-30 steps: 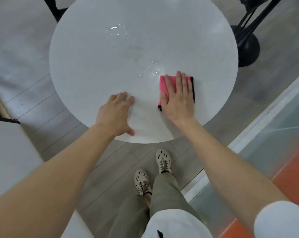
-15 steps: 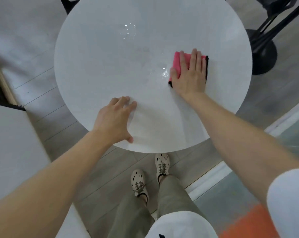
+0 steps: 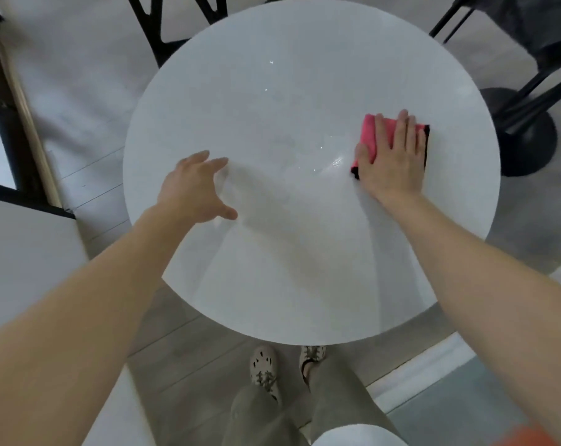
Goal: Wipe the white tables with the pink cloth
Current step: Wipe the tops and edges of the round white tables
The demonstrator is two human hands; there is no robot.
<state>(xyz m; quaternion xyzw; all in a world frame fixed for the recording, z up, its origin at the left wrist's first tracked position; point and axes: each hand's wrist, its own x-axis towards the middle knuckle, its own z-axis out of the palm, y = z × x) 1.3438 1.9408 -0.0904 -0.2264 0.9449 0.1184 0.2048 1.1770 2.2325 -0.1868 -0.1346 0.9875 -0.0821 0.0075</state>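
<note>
the folded pink cloth [image 3: 370, 132] lies on the round white table [image 3: 289, 252] at the right middle of the frame, near the table's right rim but not over it. the right hand [image 3: 392, 162] lies flat on top of it, fingers straight and pointing toward the top of the frame, pressing it down rather than gripping it. the cloth's long axis seems to run left to right under the palm, with a dark edge showing at its right end and lower left corner.

the left hand [image 3: 192, 191] is well apart at the left centre, fingers spread and holding nothing. motion blur hides whether it touches the tabletop.

a glossy wet patch [image 3: 335, 162] sits just left of the cloth, and small droplets [image 3: 266, 90] lie further toward the upper centre. so the unwiped area appears to lie left and up from the cloth, and the right hand is the one placed to sweep it that way.
</note>
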